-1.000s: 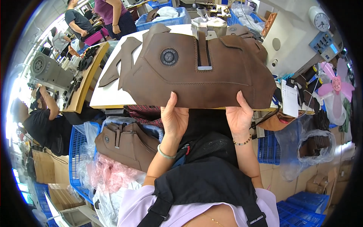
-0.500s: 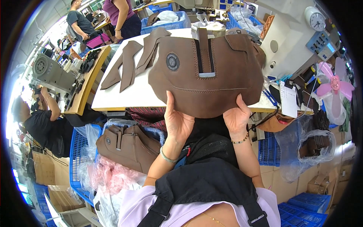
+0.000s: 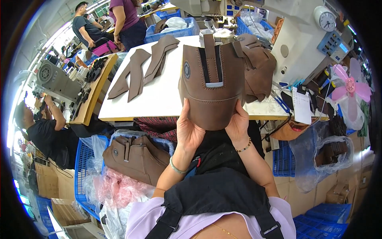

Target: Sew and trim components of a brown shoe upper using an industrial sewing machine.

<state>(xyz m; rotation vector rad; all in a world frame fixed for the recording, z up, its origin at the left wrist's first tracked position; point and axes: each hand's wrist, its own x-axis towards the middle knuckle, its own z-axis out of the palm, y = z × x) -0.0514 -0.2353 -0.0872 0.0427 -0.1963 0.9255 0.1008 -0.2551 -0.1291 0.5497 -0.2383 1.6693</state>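
Between my two hands a brown leather boot upper (image 3: 215,97) is held up over the table's front edge, bent into a curve. It has a round dark badge on its left, a stitched seam across it, and a dark slot with a brown strap and a pale band. My left hand (image 3: 189,129) grips its lower left edge, thumb on the front. My right hand (image 3: 238,125) pinches the lower right edge the same way. The fingers behind the leather are hidden. Behind it on the right lie more brown uppers (image 3: 258,69) in a pile.
Long brown leather strips (image 3: 138,73) lie on the white table (image 3: 159,101). A sewing machine (image 3: 296,47) stands at the right, near a pink fan (image 3: 350,84). At lower left a blue basket (image 3: 81,171) holds plastic bags and another upper (image 3: 133,157). Other people work at far left.
My hands have come closer together, bending the flatter upper into a narrower curve. The pile of uppers behind it now shows more on the right.
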